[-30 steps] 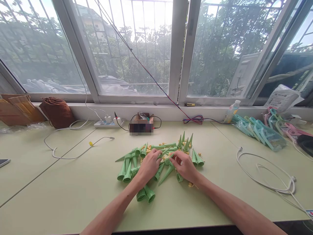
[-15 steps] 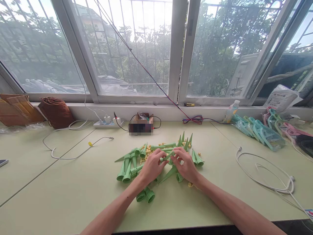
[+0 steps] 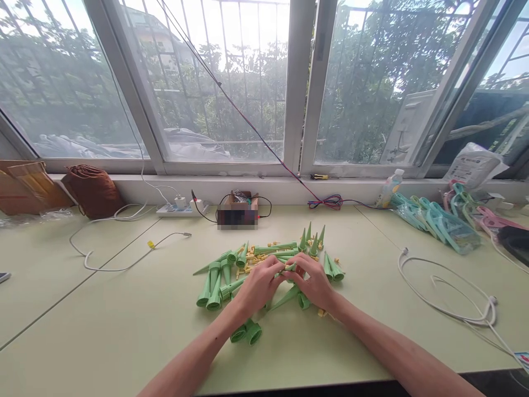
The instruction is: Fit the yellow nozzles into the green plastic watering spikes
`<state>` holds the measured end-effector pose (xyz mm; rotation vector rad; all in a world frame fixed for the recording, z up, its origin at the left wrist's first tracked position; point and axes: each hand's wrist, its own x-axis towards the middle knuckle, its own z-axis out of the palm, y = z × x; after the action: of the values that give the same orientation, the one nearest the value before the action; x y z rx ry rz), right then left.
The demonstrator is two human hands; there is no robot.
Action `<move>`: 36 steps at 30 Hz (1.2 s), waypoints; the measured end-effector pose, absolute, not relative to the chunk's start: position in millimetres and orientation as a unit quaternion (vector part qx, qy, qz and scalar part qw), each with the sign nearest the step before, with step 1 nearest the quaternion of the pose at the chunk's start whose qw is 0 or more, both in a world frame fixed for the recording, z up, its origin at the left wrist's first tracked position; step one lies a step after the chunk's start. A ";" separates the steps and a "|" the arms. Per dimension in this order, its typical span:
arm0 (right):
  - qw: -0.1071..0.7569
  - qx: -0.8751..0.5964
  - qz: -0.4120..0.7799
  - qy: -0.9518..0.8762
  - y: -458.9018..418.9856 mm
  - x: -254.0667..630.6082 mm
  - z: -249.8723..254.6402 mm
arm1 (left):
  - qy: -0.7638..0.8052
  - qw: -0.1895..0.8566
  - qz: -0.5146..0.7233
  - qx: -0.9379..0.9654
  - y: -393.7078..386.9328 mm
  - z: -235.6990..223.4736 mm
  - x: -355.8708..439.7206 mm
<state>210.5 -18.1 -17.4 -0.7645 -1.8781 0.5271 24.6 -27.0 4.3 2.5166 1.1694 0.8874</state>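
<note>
My left hand (image 3: 261, 281) and my right hand (image 3: 314, 280) meet over a pile of green plastic plant-watering spikes. Both have their fingertips pinched together around one small green watering spike (image 3: 291, 267). A bit of yellow shows beside it at the left fingertips; most of the held part is hidden by fingers. To the left lie several hollow green spikes (image 3: 214, 298) with open ends. Some green spikes (image 3: 314, 242) stand tip up behind my right hand. Small yellow valve-like pieces (image 3: 243, 269) are scattered among them. Nearer me lie two open-ended green spikes (image 3: 253, 333).
A white power strip (image 3: 165, 210), a small open box (image 3: 243, 197) and a coiled red-blue wire (image 3: 326, 203) line the back. White cables (image 3: 446, 314) curl at right, below bagged teal plastic items (image 3: 446, 226). A brown drawstring bag (image 3: 93, 190) sits at left.
The held green spike has turned between my fingertips, so less of its length shows and a yellow bit is now visible. My hands have drawn slightly closer together.
</note>
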 end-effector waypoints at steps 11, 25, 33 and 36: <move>0.625 -0.345 0.014 -0.700 -16.3 221.5 -6.5 | 0.436 0.121 0.382 0.806 -24.1 4.5 27.5; 0.510 -0.591 -0.107 -0.616 70.7 323.1 -25.8 | 0.431 0.135 0.415 0.790 -20.7 2.9 28.6; 0.448 -0.572 -0.012 -0.687 73.7 321.4 -35.0 | 0.434 0.139 0.398 0.796 -20.1 3.2 30.4; 0.448 -0.566 -0.002 -0.691 71.5 316.6 -35.6 | 0.437 0.140 0.392 0.798 -20.7 3.5 30.3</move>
<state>316.6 71.5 -35.6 -1.4017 -1.7111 -0.0052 30.3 -20.7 3.5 2.3058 1.2618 1.1316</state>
